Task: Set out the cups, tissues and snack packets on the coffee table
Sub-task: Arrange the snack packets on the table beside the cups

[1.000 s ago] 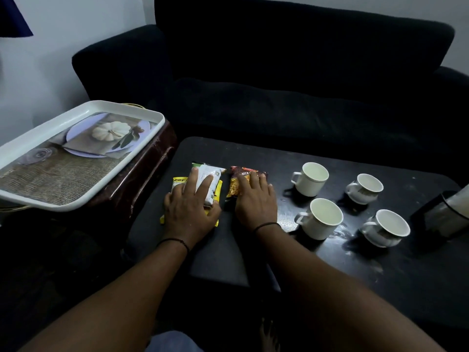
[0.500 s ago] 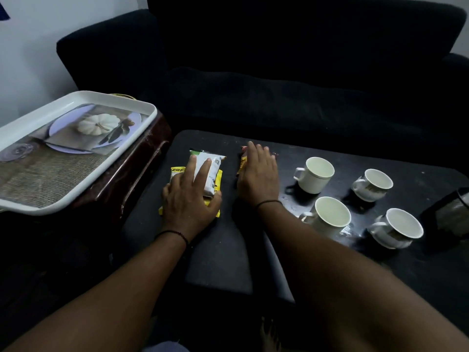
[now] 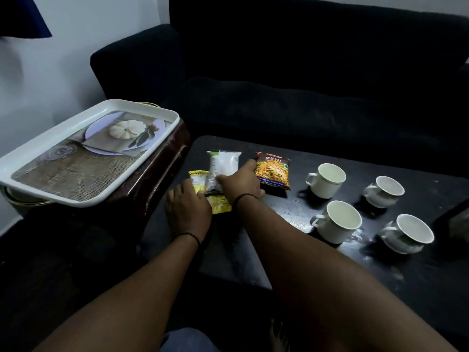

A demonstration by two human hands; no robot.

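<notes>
- Head view: white tissue pack lies across a yellow snack packet at the dark counter left end; a brown-and-orange "MIXTURE" packet lies flat just right of them.
- Right hand reaches across, fingers curled on the tissue pack's near end.
- Left hand rests fingers on the yellow packet; grip unclear.
- Four white cups stand upright, well apart at right.
- White printed tray sits on a side table beside the black sofa.
</notes>
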